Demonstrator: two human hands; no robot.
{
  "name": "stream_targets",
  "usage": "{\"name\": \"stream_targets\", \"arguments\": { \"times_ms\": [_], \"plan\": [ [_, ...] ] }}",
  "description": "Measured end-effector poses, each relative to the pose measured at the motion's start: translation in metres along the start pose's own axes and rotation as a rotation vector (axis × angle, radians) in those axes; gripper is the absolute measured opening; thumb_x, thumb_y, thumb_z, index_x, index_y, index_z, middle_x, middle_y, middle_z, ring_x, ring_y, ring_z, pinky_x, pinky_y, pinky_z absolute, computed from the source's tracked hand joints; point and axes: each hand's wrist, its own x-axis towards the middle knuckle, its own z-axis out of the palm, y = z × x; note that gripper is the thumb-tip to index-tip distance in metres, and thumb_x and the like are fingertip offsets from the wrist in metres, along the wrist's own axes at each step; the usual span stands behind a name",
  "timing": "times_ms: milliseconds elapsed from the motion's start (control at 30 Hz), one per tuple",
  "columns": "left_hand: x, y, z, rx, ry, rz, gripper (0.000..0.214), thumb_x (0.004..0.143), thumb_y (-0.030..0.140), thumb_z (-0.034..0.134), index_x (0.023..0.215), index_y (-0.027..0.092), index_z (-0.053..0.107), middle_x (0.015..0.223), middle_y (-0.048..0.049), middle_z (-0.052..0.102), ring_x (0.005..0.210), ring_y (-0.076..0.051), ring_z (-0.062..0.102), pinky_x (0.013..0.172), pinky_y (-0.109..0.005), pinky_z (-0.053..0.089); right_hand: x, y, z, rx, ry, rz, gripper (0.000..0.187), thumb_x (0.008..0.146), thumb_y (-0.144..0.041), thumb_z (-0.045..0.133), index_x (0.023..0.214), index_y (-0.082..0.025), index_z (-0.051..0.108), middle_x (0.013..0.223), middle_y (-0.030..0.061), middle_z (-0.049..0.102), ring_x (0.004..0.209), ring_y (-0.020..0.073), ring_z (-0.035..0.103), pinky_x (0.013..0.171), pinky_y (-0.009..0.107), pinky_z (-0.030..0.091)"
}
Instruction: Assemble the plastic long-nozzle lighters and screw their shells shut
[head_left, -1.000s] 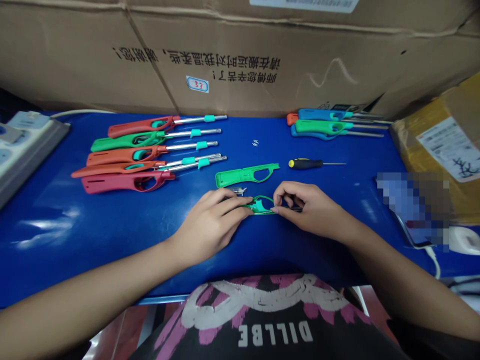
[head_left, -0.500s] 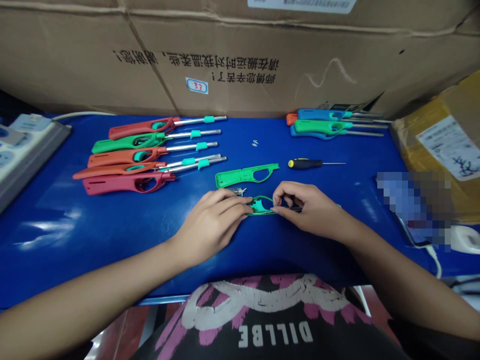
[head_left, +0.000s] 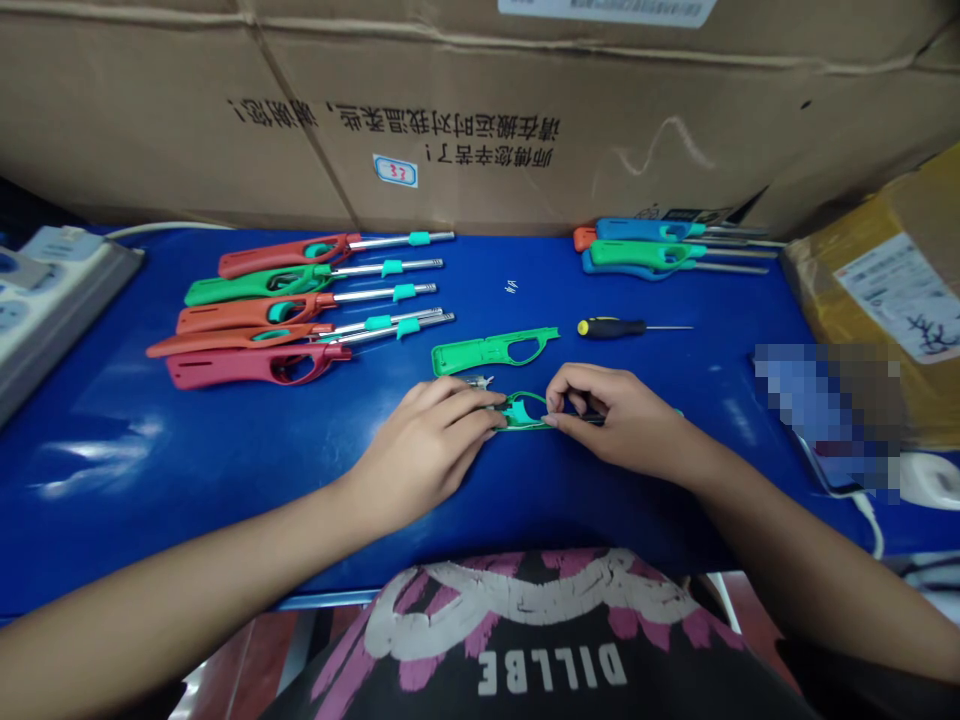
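Green lighter half (head_left: 523, 427) is laid on table (head_left: 247, 450), touched by left hand (head_left: 427, 440), grip can't be told; front end pinched by right hand (head_left: 611, 415). Trigger (head_left: 516, 411) apparently seated; matching shell (head_left: 484, 353), beyond, not yet joined.

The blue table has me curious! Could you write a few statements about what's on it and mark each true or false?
1. Both hands are at one green casing half. True.
2. The right hand holds the screwdriver. False: it lies on the table, beyond that hand.
3. A loose green half lies beyond the left hand. True.
4. In the left group, the lighter nearest the person is blue. False: it is a pinkish-red lighter.
5. The power strip is at the table's left end. True.
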Motion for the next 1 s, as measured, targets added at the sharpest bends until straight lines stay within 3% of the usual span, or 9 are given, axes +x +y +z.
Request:
{"name": "stream_targets", "arguments": {
  "times_ms": [233, 433, 633, 833, 1000],
  "plan": [
    [-0.001, 0.001, -0.001, -0.022, 0.005, 0.017, 0.02, 0.099, 0.016, 0.056, 0.115, 0.019, 0.068, 0.125, -0.007, 0.07, 0.111, -0.026, 0.062, 0.091, -0.043, 0.052, -0.001, 0.001, 0.001, -0.041, 0.016, -0.056, 0.01, 0.085, -0.013, 0.061, 0.084, -0.022, 0.056, 0.08, -0.0022, 0.056, 0.067, 0.0109, 0.046, 0.061, 0.026, 0.036],
    [0.003, -0.002, -0.017, -0.027, 0.13, -0.002, 0.015, 0.096, 0.023, 0.063, 0.109, 0.016, 0.07, 0.113, -0.0076, 0.072, 0.103, -0.022, 0.063, 0.092, -0.038, 0.052, -0.002, 0.0, -0.002, -0.09, -0.005, -0.066, 0.009, 0.087, -0.015, 0.06, 0.086, -0.022, 0.056, 0.079, -0.0016, 0.058, 0.067, 0.0119, 0.047, 0.063, 0.026, 0.037],
    [0.007, -0.013, -0.023, 0.147, 0.019, -0.195, 0.021, 0.1, 0.029, 0.055, 0.11, 0.016, 0.067, 0.108, -0.0097, 0.068, 0.093, -0.025, 0.058, 0.083, -0.043, 0.051, -0.003, 0.0, -0.007, -0.102, -0.012, -0.045, 0.008, 0.088, -0.016, 0.06, 0.085, -0.022, 0.056, 0.078, -0.002, 0.057, 0.066, 0.0118, 0.048, 0.062, 0.026, 0.038],
    [0.004, -0.016, -0.016, -0.05, -0.011, -0.315, 0.018, 0.099, 0.025, 0.058, 0.113, 0.016, 0.061, 0.107, -0.0076, 0.065, 0.101, -0.024, 0.06, 0.088, -0.041, 0.052, -0.004, 0.001, -0.008, -0.132, -0.032, -0.039, 0.007, 0.089, -0.018, 0.061, 0.086, -0.023, 0.057, 0.075, -0.0029, 0.056, 0.065, 0.0117, 0.048, 0.062, 0.026, 0.038],
    [0.003, -0.019, -0.016, -0.116, -0.026, -0.334, 0.02, 0.099, 0.025, 0.057, 0.115, 0.016, 0.065, 0.105, -0.008, 0.064, 0.1, -0.024, 0.062, 0.088, -0.042, 0.054, -0.005, 0.002, -0.008, -0.128, -0.047, -0.044, 0.007, 0.09, -0.017, 0.061, 0.087, -0.023, 0.057, 0.078, -0.0021, 0.057, 0.067, 0.012, 0.048, 0.062, 0.026, 0.038]
  ]
}}
